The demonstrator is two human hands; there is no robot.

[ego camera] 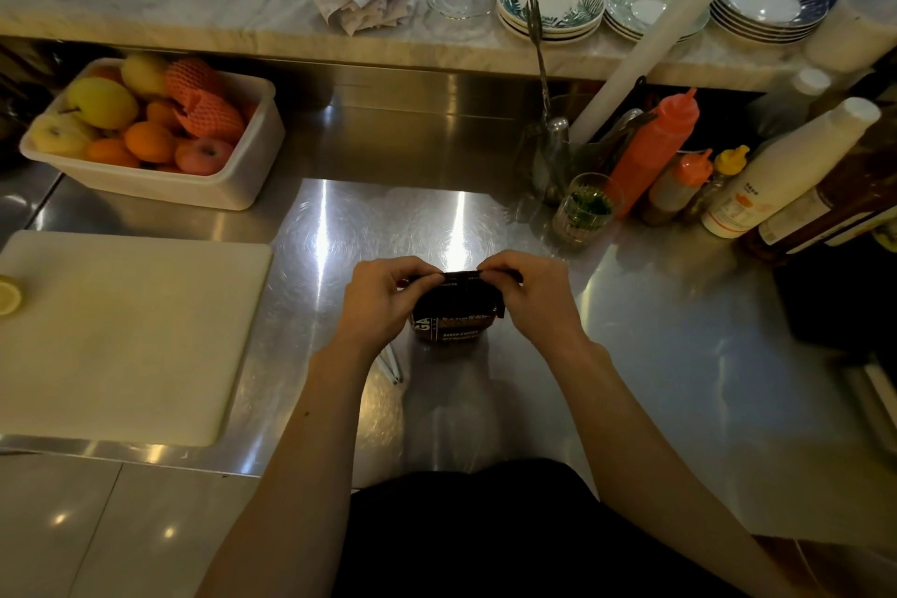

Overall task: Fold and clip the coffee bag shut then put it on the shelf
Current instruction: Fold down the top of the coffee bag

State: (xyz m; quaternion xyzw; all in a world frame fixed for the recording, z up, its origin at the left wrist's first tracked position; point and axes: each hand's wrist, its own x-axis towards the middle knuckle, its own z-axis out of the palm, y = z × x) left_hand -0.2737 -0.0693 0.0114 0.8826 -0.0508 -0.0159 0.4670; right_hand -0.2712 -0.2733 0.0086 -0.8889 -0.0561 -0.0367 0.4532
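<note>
A dark brown coffee bag (456,313) with white lettering stands upright on the steel counter (655,354), near its front edge. My left hand (383,299) pinches the left end of the bag's top. My right hand (531,294) pinches the right end. The top edge between my fingers is flattened into a narrow folded strip. A thin pale object (393,367), possibly a clip, lies on the counter just under my left wrist, partly hidden.
A white cutting board (131,330) lies to the left with a lemon slice (8,295) at its edge. A white tub of fruit (160,136) stands behind it. Sauce bottles (650,151), a glass (585,209) and utensils crowd the right. Stacked plates (551,5) fill the marble ledge.
</note>
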